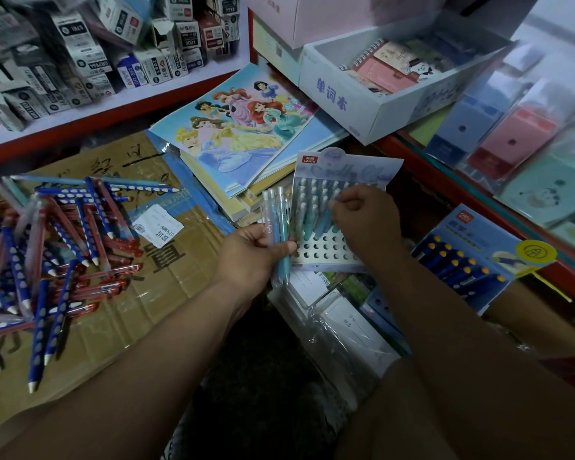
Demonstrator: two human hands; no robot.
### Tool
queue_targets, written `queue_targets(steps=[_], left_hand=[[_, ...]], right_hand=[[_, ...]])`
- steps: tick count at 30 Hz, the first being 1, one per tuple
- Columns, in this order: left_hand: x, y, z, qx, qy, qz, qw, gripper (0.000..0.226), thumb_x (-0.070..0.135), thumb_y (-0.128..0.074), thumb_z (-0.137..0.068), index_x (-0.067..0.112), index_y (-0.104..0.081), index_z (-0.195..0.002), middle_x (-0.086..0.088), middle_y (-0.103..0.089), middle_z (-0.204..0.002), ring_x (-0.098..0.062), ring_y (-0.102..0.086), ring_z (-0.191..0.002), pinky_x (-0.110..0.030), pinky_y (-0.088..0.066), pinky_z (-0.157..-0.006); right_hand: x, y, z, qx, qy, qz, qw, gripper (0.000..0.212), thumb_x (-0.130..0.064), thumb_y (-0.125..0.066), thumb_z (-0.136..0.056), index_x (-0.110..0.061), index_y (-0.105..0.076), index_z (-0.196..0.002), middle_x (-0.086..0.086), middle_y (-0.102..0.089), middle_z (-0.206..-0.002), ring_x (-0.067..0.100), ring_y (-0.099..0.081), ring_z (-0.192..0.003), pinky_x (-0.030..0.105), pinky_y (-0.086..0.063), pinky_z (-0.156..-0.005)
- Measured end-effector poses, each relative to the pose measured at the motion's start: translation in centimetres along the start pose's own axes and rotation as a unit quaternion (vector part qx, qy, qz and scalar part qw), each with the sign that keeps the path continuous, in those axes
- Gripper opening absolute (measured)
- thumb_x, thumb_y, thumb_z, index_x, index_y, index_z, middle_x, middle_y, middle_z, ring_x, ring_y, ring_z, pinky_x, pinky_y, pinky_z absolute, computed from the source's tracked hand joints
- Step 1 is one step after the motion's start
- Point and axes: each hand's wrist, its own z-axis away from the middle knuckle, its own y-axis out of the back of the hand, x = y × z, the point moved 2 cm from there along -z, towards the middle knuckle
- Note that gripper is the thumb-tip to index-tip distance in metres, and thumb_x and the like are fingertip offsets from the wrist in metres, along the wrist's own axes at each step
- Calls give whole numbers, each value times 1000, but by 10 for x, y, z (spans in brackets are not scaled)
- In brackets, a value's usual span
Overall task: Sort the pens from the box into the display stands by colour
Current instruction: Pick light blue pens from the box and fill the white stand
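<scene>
Left hand (249,257) gripping three pens (276,220), right hand (362,224) seemingly pinching one in stand (322,254)

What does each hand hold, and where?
The left hand grips several pale pens around their middles. The right hand touches pen tops in the display stand; a hold cannot be told.

My feed looks dim and bluish. The brightest light sits upper right, washed out and blurred. Tape on the cardboard (166,293) glints; stacked boxes (80,61) smear and bow; loose pens (57,254) look soft.
</scene>
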Motion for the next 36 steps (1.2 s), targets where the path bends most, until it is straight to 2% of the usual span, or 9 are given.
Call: queue_targets(steps=[3, 8, 14, 17, 20, 23, 25, 30, 36], left_hand=[[-1, 0, -1, -2, -2, 0, 1000, 17, 1, -76, -80, 0, -73, -96, -21, -73, -92, -21, -69, -74, -45, -60, -76], [-3, -2, -2, -24, -6, 15, 1000, 21, -6, -72, -82, -5, -71, -103, -19, -74, -91, -18, -71, -74, -32, -61, -69], [-2, -2, 1, -47, -5, 39, 998, 23, -8, -70, -83, -5, -71, -106, -19, -74, -93, -18, -72, -76, -24, -58, -65], [0, -3, 1, -55, -4, 39, 998, 22, -8, -70, -83, -4, -71, -105, -16, -75, -90, -14, -71, -71, -23, -57, -62], [-1, -7, 3, -75, -16, 11, 997, 21, -6, -72, -82, 6, -74, -99, -11, -76, -87, -17, -72, -77, -25, -58, -69], [-4, -10, 4, -94, -25, -9, 995, 23, -4, -72, -83, 14, -76, -96, -9, -77, -88, -21, -73, -82, -31, -59, -76], [-5, -9, 3, -75, -32, -28, 996, 21, -3, -72, -83, 16, -75, -90, -7, -76, -82, -21, -70, -74, -35, -58, -74], [-7, -2, -3, -34, -22, -42, 998, 13, 0, -73, -85, 13, -73, -88, -6, -71, -76, -17, -65, -66, -36, -56, -69], [-11, -3, -8, -32, -25, -40, 998, 8, 1, -74, -85, 8, -73, -88, -7, -67, -68, -19, -62, -61, -32, -53, -64]], right_hand=[[4, -5, 3, -42, 6, 27, 999, 6, -15, -72, -86, -10, -75, -87, -14, -59, -64, 7, -59, -61, 29, -53, -70], [10, -15, 3, -53, -16, 24, 998, 13, -21, -75, -85, -9, -77, -88, 5, -73, -75, 19, -69, -66, 34, -57, -70], [11, -8, 5, -95, -62, 82, 990, 30, -26, -76, -84, -5, -69, -64, 6, -63, -54, 8, -57, -43, 22, -47, -52], [-4, -4, 10, -96, -64, -31, 993, 32, -27, -68, -91, -2, -69, -72, 17, -66, -65, 8, -56, -46, 26, -48, -50], [-25, -3, 19, -175, -68, -164, 968, 16, -26, -67, -94, -12, -72, -88, 6, -71, -76, 10, -64, -61, 23, -50, -53], [-30, -4, 24, -200, -47, -175, 963, 7, -15, -68, -93, -12, -67, -99, -1, -70, -77, 6, -66, -60, 18, -49, -52], [-27, 0, 19, -156, -49, -168, 972, 2, -13, -67, -93, -14, -67, -95, 2, -70, -76, 8, -66, -60, 21, -51, -52], [0, 16, 3, 54, -77, -99, 991, 6, -27, -67, -93, -27, -68, -86, -4, -71, -78, 11, -68, -73, 31, -56, -69], [7, 11, 2, 55, -45, -22, 997, 12, -26, -69, -92, -17, -72, -99, -8, -67, -83, 6, -64, -78, 16, -45, -67]])
